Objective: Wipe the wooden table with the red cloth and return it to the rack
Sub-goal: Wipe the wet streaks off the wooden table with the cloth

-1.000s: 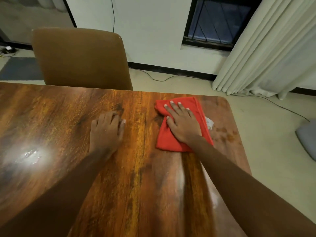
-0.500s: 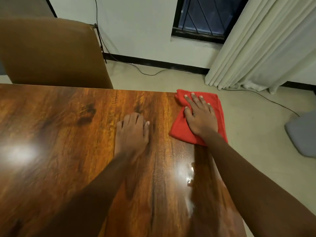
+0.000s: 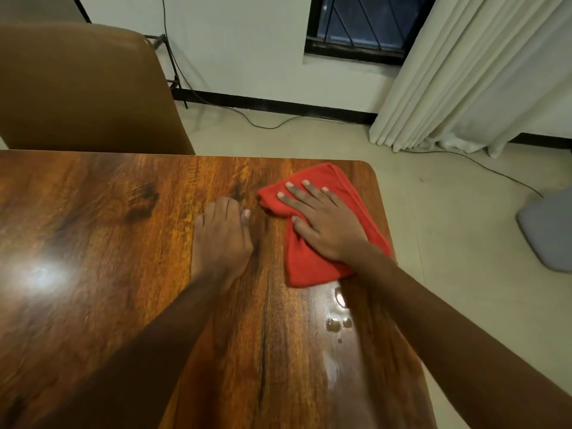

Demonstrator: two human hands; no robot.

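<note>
A folded red cloth (image 3: pixel 306 261) lies near the far right corner of the glossy wooden table (image 3: pixel 108 243). My right hand (image 3: pixel 322 221) presses flat on the cloth, fingers spread and pointing to the far left. My left hand (image 3: pixel 221 239) rests on the bare wood just left of the cloth, its fingers curled under and holding nothing. Wet streaks and drops (image 3: pixel 337 323) shine on the wood below the cloth. No rack can be made out for certain.
A brown chair back (image 3: pixel 83 88) stands behind the table's far edge at left. Thin black metal legs (image 3: pixel 175 72) stand by the wall behind it. A cable (image 3: pixel 266 123) runs over the floor, white curtains (image 3: pixel 464 72) hang at right, and a grey object (image 3: pixel 548 227) lies on the floor.
My right hand slid the cloth out to the table's right edge, then back left a little. My left hand stayed beside it and curled its fingers under.
</note>
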